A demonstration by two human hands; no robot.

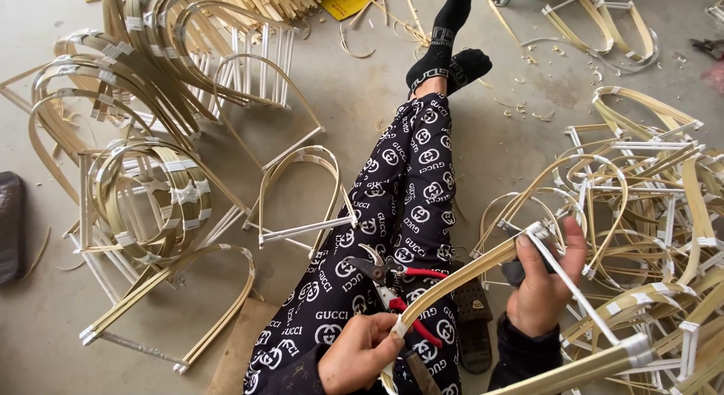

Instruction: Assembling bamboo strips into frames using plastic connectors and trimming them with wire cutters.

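Note:
I sit on the floor with my legs stretched out in black patterned trousers (411,184). My left hand (360,351) pinches one end of a curved bamboo strip frame (467,270) low over my lap. My right hand (544,278) grips the same frame higher up, at its taped corner where a white bar (581,289) crosses. Red-handled pruning shears (392,286) lie on my thigh between the hands, blades pointing left.
A heap of bent bamboo frames (648,214) lies to my right. Stacked and loose arched frames (151,191) fill the floor to my left, one arch (298,191) near my knee. A dark object (9,225) sits at the left edge. Bamboo scraps lie past my feet.

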